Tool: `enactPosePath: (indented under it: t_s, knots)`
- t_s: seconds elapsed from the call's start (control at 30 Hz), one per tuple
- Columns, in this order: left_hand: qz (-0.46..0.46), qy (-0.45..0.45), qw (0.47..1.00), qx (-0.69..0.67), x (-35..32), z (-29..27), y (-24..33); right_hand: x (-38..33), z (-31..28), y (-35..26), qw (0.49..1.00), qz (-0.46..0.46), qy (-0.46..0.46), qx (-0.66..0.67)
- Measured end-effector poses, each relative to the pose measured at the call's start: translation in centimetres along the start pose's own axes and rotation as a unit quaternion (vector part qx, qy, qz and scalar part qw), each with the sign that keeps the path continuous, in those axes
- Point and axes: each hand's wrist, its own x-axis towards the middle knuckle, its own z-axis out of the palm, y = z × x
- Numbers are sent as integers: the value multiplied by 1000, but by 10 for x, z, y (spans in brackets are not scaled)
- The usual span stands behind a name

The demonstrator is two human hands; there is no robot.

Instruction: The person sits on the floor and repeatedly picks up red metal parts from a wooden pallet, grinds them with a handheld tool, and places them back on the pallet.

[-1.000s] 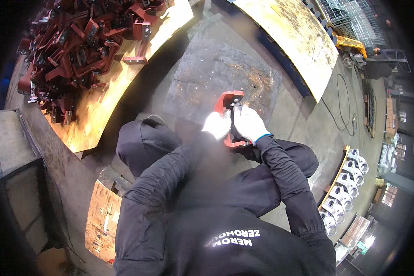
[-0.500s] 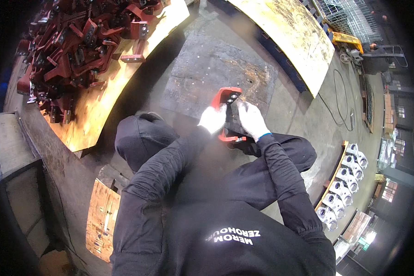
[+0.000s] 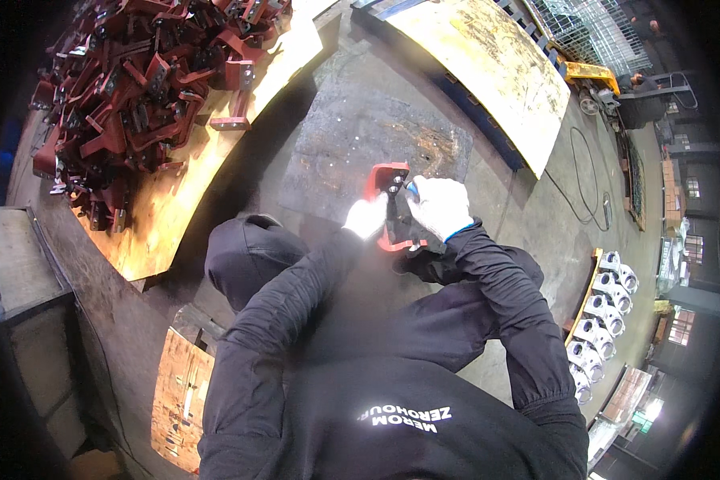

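Two gloved hands, left (image 3: pixel 366 216) and right (image 3: pixel 440 206), grip one red bracket (image 3: pixel 386 178) (many more piled (image 3: pixel 136 88) nearby).

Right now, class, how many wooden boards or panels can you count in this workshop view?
3. One board lies upper left under the heap of red brackets, one large board sits at the top centre-right, and a small panel lies lower left. Others may be hidden.

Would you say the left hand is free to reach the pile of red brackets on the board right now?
Probably not at once: the left hand grips the red bracket together with the right hand, and the pile lies well off to the left on the board. Nothing blocks the way.
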Motion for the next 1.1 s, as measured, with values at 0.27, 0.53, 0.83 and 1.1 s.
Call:
enactPosePath:
  t_s: [0.27,0.53,0.83,1.1]
  knots:
    - [-16,23,1000,-13,10,9,-16,0,13,-1,997,61,-43,3]
    - [-36,5,998,-51,1,6,-4,6,10,7,994,86,-64,15]
    - [73,39,996,25,14,15,-27,-11,64,-4,963,154,-164,149]
    - [67,50,994,71,-6,11,-5,7,25,-10,960,-75,-103,250]
